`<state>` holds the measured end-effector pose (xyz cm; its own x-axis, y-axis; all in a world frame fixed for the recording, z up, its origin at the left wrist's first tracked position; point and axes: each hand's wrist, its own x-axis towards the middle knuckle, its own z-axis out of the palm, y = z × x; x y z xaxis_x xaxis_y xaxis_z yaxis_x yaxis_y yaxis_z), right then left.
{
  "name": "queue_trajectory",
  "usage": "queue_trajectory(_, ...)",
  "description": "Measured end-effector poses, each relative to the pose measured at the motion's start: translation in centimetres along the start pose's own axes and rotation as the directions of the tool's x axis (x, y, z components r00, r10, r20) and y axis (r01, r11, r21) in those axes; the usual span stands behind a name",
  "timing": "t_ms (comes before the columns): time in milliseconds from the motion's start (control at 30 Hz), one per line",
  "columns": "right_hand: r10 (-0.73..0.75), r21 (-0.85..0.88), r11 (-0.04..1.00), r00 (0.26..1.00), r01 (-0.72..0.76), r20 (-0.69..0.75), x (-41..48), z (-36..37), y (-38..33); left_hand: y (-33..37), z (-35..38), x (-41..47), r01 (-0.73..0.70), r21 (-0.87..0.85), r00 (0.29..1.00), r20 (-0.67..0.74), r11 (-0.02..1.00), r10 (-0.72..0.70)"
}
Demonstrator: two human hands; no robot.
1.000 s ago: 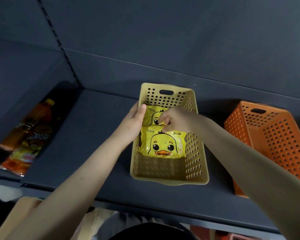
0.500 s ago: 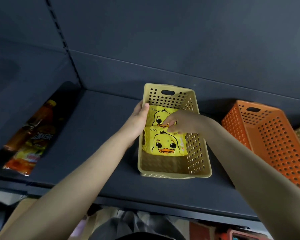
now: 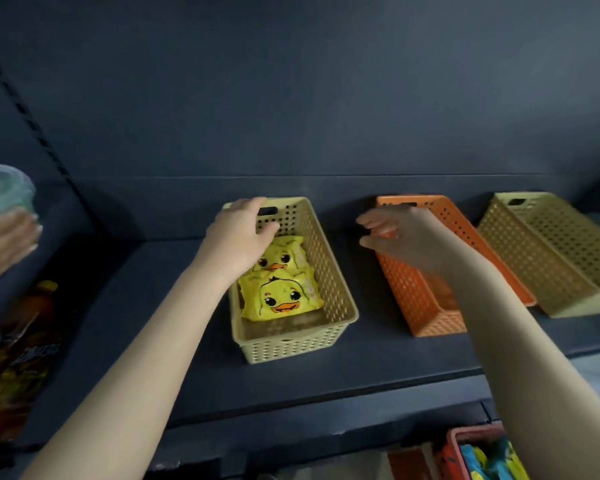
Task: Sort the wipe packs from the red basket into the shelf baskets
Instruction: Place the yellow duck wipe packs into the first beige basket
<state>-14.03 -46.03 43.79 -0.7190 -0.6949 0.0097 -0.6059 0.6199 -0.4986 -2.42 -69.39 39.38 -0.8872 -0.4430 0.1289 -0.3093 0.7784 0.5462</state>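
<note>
Here, no lettering can be read: the near wipe pack (image 3: pixel 281 299) and the far wipe pack (image 3: pixel 289 255) show only a printed cartoon duck face on yellow wrap. The dark marks on the orange drink bottles (image 3: pixel 32 341) at the left are too blurred to read.

Both packs lie flat in the yellow basket (image 3: pixel 291 348), the far one partly under the near one's back edge. The basket's front third is bare. The left hand (image 3: pixel 243 233) lies over the basket's far-left corner, with fingers reaching its back rim and the thumb just above the far pack. Whether it clamps the wall I cannot tell. The right hand (image 3: pixel 395 237) is blurred, with its fingers spread loose and apart. It holds nothing and hovers in front of the orange basket's (image 3: pixel 423 306) far-left corner.

The baskets stand on a dark matte shelf (image 3: pixel 153 323) against a dark back panel (image 3: pixel 291 98). A tan basket (image 3: pixel 551 271) sits just right of the orange one. Bare shelf runs between the yellow and orange baskets, wide to the yellow basket's left, and along the front edge. Below it, at the lower right, the red basket (image 3: pixel 452 441) holds blue and yellow packs. At the left edge another blurred hand (image 3: pixel 7 233) sits under a pale green round container (image 3: pixel 0 192).
</note>
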Motion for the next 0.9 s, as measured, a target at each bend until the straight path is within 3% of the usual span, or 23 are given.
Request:
queue_trajectory(200, 0.147, -0.028, 0.988, 0.982, -0.151, -0.115, -11.9, -4.2, 7.0, 10.5, 4.7, -4.3, -0.229, -0.029, 0.971, 0.060, 0.973, 0.231)
queue_trajectory(333, 0.317, 0.074, 0.948, 0.938, -0.309, -0.140, -22.2, -5.5, 13.4, 17.9, 10.5, -10.6, -0.334, -0.129, 0.931, 0.107, 0.934, 0.348)
queue_trajectory(467, 0.446, 0.103, 0.895, 0.883, -0.435, -0.145, -32.6, -5.2, 19.9, 23.1, 18.2, -17.3, -0.321, -0.229, 0.900, 0.227, 0.919, 0.371)
queue_trajectory(600, 0.552, 0.062, 0.833, 0.832, -0.549, -0.057, -40.8, -3.4, 26.3, 25.6, 26.1, -22.6, -0.298, -0.229, 0.844, 0.390, 0.927, 0.368)
queue_trajectory(900, 0.760, 0.073, 0.622, 0.624, -0.779, 0.184, -48.1, 3.4, 39.0, 25.8, 39.8, -27.7, -0.158, -0.160, 0.676, 0.702, 0.974, 0.225)
